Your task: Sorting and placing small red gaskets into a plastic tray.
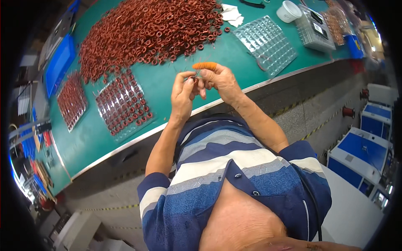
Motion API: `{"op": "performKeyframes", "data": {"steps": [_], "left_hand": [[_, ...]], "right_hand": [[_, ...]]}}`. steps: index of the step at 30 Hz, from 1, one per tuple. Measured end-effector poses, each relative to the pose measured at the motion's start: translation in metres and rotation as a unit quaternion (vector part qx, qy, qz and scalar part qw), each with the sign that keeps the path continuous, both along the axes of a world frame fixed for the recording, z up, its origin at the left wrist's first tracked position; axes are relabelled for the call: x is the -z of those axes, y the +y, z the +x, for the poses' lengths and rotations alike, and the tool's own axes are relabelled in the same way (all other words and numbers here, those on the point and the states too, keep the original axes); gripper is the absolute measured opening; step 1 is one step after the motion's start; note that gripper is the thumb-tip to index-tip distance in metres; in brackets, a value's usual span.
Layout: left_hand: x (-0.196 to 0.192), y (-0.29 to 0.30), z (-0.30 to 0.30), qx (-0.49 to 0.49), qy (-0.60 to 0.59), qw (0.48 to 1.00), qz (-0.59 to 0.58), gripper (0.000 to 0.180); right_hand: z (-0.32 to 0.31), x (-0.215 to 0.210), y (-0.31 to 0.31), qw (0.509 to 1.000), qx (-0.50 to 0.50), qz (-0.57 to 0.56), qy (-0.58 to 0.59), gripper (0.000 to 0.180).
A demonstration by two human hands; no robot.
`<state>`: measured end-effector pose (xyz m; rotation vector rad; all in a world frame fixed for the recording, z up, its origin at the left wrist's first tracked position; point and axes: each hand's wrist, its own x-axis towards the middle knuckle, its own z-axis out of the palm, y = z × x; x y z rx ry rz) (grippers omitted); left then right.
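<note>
Both my hands meet over the front edge of the green table. A small red-brown wire-wound ring coil is pinched between the thumb and fingers of my left hand. My right hand is closed beside it, thumb and index finger together at the coil's thin wire ends. An orange finger cot covers the right index finger. My fingers hide part of the coil. Beyond them spreads a large heap of similar ring coils.
Left of my hands lie a clear tray with rows of coils and another filled tray. At right are a clear compartment tray, a white tub and stacked clear trays. A blue bin stands at far left.
</note>
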<state>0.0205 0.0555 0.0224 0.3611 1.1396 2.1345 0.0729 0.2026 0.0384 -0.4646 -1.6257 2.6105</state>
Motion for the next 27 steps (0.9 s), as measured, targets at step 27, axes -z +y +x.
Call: {"op": "performKeyframes", "data": {"steps": [27], "left_hand": [[0.001,-0.015,0.016,-0.032,-0.015,0.996,-0.084,0.019]], "right_hand": [[0.007,0.012,-0.018,0.996,0.013,0.092,-0.007,0.023]]}}
